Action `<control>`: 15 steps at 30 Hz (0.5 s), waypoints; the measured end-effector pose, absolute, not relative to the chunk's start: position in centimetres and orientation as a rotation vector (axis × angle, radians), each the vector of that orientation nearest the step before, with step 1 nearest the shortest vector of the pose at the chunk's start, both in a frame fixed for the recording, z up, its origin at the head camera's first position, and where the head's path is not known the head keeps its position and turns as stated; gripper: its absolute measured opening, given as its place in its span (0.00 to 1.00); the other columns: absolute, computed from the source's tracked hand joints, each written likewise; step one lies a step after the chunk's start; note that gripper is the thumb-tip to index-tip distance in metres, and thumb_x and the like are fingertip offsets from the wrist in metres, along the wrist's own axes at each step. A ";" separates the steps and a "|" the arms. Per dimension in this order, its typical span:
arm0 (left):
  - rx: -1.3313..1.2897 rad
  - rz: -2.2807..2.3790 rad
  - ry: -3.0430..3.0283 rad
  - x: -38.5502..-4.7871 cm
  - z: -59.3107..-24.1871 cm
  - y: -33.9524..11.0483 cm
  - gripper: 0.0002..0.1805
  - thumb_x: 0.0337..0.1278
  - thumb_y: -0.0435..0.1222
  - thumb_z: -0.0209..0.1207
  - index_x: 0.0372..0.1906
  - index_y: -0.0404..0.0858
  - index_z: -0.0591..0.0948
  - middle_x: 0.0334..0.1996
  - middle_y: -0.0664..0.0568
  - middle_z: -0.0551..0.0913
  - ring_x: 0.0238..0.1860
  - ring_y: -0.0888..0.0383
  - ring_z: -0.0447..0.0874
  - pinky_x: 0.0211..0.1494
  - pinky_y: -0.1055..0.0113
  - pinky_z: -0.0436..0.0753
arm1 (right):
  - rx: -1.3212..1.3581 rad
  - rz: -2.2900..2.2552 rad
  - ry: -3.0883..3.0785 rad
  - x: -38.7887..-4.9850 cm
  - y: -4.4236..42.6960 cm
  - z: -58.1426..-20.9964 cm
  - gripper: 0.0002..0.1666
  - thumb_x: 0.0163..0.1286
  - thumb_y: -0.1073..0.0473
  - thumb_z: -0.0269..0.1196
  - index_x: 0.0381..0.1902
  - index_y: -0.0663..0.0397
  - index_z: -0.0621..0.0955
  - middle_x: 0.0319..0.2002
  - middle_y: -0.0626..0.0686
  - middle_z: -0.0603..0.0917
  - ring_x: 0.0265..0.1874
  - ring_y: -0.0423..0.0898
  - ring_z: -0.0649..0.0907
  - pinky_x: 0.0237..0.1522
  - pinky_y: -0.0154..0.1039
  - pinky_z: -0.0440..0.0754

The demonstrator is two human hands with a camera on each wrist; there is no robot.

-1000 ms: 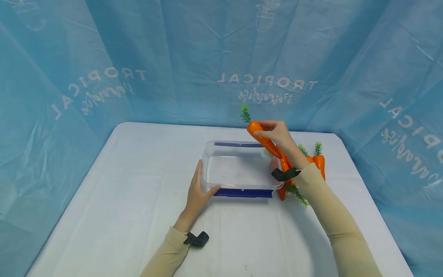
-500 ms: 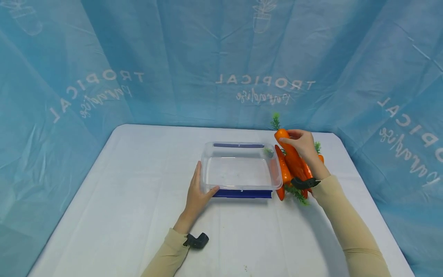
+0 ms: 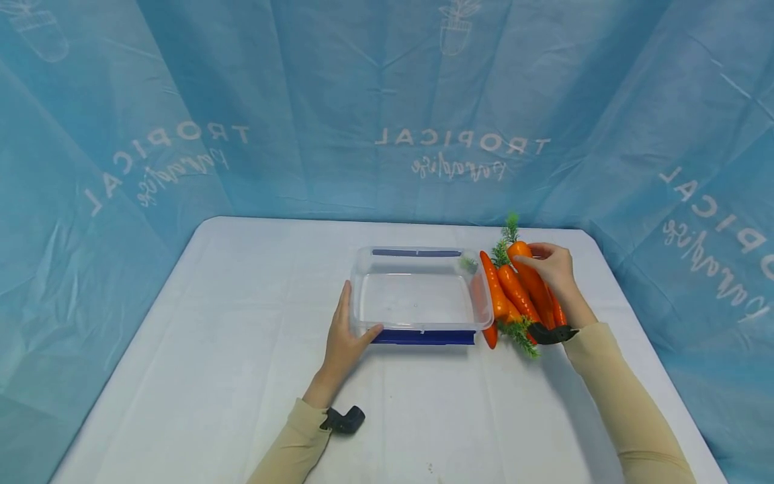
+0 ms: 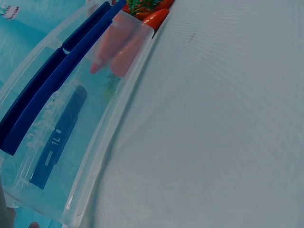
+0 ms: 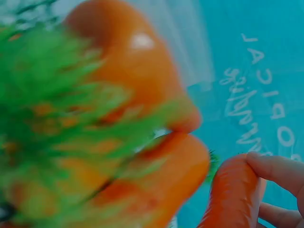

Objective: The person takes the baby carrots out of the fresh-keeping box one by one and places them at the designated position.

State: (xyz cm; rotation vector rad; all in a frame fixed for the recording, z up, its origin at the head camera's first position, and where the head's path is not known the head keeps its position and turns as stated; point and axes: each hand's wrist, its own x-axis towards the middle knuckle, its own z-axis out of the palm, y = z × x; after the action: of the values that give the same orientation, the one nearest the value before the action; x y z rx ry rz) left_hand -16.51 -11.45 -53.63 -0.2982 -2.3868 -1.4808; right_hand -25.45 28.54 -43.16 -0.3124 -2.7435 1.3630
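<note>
A clear plastic food container [image 3: 423,327] with blue latches stands on the table. My left hand [image 3: 343,343] rests at its near left corner, straight fingers along the left wall and thumb on the front rim. Right of the container, my right hand [image 3: 556,270] pinches an orange carrot [image 3: 535,288] near its thick leafy end, over a pile of carrots [image 3: 514,296]. In the right wrist view fingers [image 5: 275,168] touch a carrot [image 5: 230,197], with other carrots [image 5: 128,61] and blurred green leaves [image 5: 52,118] close to the camera. My forearm and strap hide part of the pile.
White cloth [image 3: 254,323] covers the table. A blue printed curtain [image 3: 387,81] hangs behind and on both sides. The left wrist view shows several carrots [image 4: 126,52] against the container's far end.
My right hand has moved right and lower with the carrot, from above the container's right end to the carrot pile. My left hand and the container stay put.
</note>
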 end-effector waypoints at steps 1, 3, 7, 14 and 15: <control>-0.301 -1.483 -2.385 -16.5 -53.6 -11.4 0.57 0.49 0.53 0.66 0.77 0.44 0.45 0.76 0.46 0.50 0.76 0.45 0.50 0.74 0.42 0.56 | -0.320 1.360 -2.747 -25.3 28.7 -43.5 0.36 0.63 0.45 0.65 0.60 0.65 0.75 0.55 0.67 0.79 0.46 0.53 0.80 0.35 0.21 0.75; -0.306 -1.483 -2.383 -16.5 -53.6 -11.4 0.57 0.49 0.53 0.66 0.77 0.43 0.45 0.76 0.46 0.50 0.75 0.44 0.50 0.74 0.41 0.56 | -0.339 1.343 -2.752 -25.1 29.0 -44.1 0.36 0.63 0.45 0.64 0.59 0.66 0.75 0.55 0.67 0.79 0.48 0.57 0.79 0.34 0.22 0.75; -0.305 -1.486 -2.385 -16.5 -53.7 -11.4 0.56 0.49 0.53 0.66 0.77 0.44 0.45 0.76 0.46 0.50 0.76 0.44 0.50 0.74 0.41 0.56 | -0.362 1.301 -2.748 -24.5 29.5 -45.1 0.34 0.63 0.47 0.65 0.57 0.67 0.76 0.52 0.69 0.79 0.47 0.60 0.80 0.32 0.22 0.75; -0.312 -1.479 -2.386 -16.5 -53.6 -11.5 0.57 0.49 0.55 0.65 0.77 0.43 0.45 0.76 0.45 0.50 0.75 0.44 0.51 0.74 0.42 0.56 | -0.404 1.273 -2.752 -23.8 29.9 -46.1 0.34 0.64 0.47 0.64 0.58 0.68 0.74 0.53 0.71 0.78 0.50 0.63 0.79 0.51 0.51 0.81; -0.311 -1.478 -2.385 -16.5 -53.6 -11.6 0.57 0.49 0.55 0.65 0.77 0.43 0.45 0.76 0.45 0.50 0.75 0.44 0.51 0.74 0.43 0.56 | -0.401 1.274 -2.747 -23.8 29.9 -46.2 0.34 0.64 0.48 0.64 0.59 0.68 0.74 0.54 0.71 0.78 0.51 0.63 0.78 0.54 0.54 0.80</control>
State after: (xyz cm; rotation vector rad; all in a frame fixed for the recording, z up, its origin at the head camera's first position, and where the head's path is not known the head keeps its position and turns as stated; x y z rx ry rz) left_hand -16.51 -11.56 -53.60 -0.3110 -2.3852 -1.4775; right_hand -23.81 29.90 -46.19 -0.4014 -2.7475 1.2744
